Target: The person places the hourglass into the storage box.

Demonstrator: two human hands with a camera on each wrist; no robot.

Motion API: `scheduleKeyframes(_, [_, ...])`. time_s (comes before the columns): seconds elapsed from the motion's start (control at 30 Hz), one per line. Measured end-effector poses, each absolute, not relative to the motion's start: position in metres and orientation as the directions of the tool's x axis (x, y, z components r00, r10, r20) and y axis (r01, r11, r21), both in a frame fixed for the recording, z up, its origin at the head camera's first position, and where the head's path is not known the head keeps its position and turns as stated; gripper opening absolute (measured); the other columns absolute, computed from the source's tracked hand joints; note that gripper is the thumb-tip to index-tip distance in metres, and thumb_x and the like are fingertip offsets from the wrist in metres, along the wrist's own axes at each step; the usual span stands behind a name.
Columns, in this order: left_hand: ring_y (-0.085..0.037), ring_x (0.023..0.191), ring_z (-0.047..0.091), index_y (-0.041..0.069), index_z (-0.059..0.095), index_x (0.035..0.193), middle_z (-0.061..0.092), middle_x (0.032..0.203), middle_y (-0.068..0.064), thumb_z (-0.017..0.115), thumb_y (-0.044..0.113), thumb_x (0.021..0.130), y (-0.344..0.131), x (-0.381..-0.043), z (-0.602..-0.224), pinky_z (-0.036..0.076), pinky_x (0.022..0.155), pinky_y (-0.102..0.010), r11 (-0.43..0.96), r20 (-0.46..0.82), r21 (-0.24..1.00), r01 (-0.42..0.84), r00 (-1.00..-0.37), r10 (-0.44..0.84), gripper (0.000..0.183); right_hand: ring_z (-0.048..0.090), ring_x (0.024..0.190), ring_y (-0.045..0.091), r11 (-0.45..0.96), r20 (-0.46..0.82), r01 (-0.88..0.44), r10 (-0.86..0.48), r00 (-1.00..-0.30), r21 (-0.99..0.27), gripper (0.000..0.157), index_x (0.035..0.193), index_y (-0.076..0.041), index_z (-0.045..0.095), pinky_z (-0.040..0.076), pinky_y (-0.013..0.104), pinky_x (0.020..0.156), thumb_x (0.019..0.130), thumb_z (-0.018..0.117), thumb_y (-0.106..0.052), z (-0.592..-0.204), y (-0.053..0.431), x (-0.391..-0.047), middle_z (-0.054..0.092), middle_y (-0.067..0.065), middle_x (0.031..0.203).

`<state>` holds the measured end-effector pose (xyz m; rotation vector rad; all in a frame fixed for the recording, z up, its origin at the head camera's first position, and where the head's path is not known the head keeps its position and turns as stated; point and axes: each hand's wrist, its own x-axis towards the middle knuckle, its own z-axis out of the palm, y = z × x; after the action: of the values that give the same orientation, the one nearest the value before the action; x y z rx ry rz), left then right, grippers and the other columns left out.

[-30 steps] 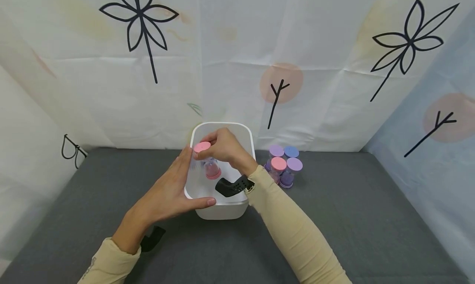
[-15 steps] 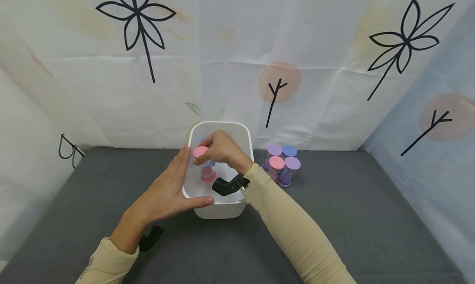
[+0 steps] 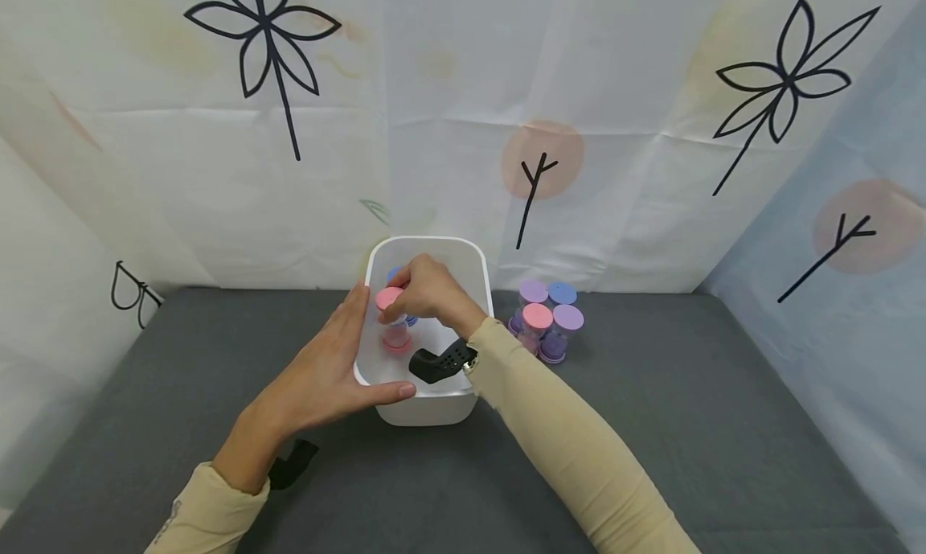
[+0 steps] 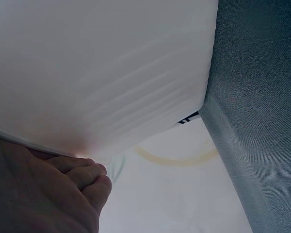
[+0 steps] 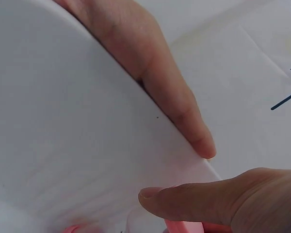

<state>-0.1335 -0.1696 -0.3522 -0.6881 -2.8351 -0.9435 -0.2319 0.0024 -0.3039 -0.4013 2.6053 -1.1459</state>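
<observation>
A white plastic bin stands on the grey cloth. My left hand lies along its left side, fingers straight against the wall and thumb over the front rim; the left wrist view shows those fingers at the outer wall. Reaching inside, my right hand pinches a small clear jar with a pink lid and pink contents. Thumb and pink lid both appear in the right wrist view. Behind it in the bin is a blue-lidded jar, mostly hidden by the right hand.
Right of the bin stands a tight cluster of similar jars: two with lilac lids, one with a pink lid and one with a blue lid. A printed cloth backdrop rises right behind the bin.
The pink-lidded jar has shifted slightly left and towards me inside the bin, and the blue lid behind it has come into view. My left hand stays at the bin.
</observation>
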Motion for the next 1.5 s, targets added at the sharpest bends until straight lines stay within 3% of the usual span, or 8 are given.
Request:
scheduleKeyframes(0.17, [-0.031,0.155,0.008,0.008,-0.004,0.163,-0.001,0.17,-0.006,0.074,0.07,0.078,-0.1696,-0.134,-0.3521,0.026,0.116,-0.059,0.714,0.203,0.55,0.433,-0.899,0.389,0.131,0.061,0.082,0.015,0.686,-0.123,-0.15,-0.332,-0.935,-0.712,0.045,0.11,-0.002,0.078,0.048,0.023,0.066,0.069,0.093,-0.01,-0.3052,0.0002,-0.2332,0.073,0.004,0.099])
scheduleKeyframes(0.43, [-0.032,0.154,0.008,0.008,-0.003,0.163,-0.001,0.17,-0.007,0.075,0.07,0.078,-0.1697,-0.1339,-0.3511,0.026,0.115,-0.059,0.713,0.202,0.553,0.431,-0.899,0.387,0.131,0.059,0.071,0.015,0.7,-0.108,-0.166,-0.329,-0.938,-0.694,0.034,0.1,-0.003,0.079,0.048,0.023,0.06,0.068,0.092,-0.005,-0.3065,-0.0008,-0.2324,0.069,0.002,0.084])
scheduleKeyframes(0.77, [-0.031,0.154,0.009,0.008,-0.003,0.163,-0.001,0.17,-0.006,0.074,0.07,0.078,-0.1694,-0.1346,-0.3518,0.027,0.115,-0.058,0.709,0.205,0.557,0.434,-0.898,0.389,0.131,0.063,0.084,0.017,0.751,-0.122,-0.166,-0.312,-0.942,-0.639,0.043,0.108,-0.002,0.077,0.051,0.025,0.069,0.069,0.092,-0.009,-0.3053,-0.0018,-0.2317,0.073,0.004,0.095])
scheduleKeyframes(1.27, [-0.03,0.155,0.009,0.008,-0.003,0.163,-0.001,0.17,-0.006,0.074,0.069,0.079,-0.1696,-0.1347,-0.3519,0.027,0.115,-0.058,0.703,0.22,0.553,0.447,-0.892,0.394,0.13,0.063,0.085,0.017,0.746,-0.126,-0.158,-0.309,-0.943,-0.647,0.044,0.111,-0.002,0.076,0.051,0.024,0.07,0.07,0.092,-0.011,-0.3032,-0.0006,-0.2301,0.073,0.004,0.099])
scheduleKeyframes(1.5, [-0.031,0.154,0.01,0.007,-0.003,0.163,0.0,0.17,-0.008,0.075,0.069,0.079,-0.169,-0.1348,-0.3525,0.028,0.115,-0.059,0.709,0.221,0.548,0.444,-0.894,0.389,0.13,0.062,0.079,0.016,0.753,-0.114,-0.173,-0.313,-0.943,-0.635,0.04,0.105,-0.003,0.077,0.049,0.025,0.067,0.07,0.093,-0.017,-0.3002,0.0015,-0.2284,0.071,0.002,0.09])
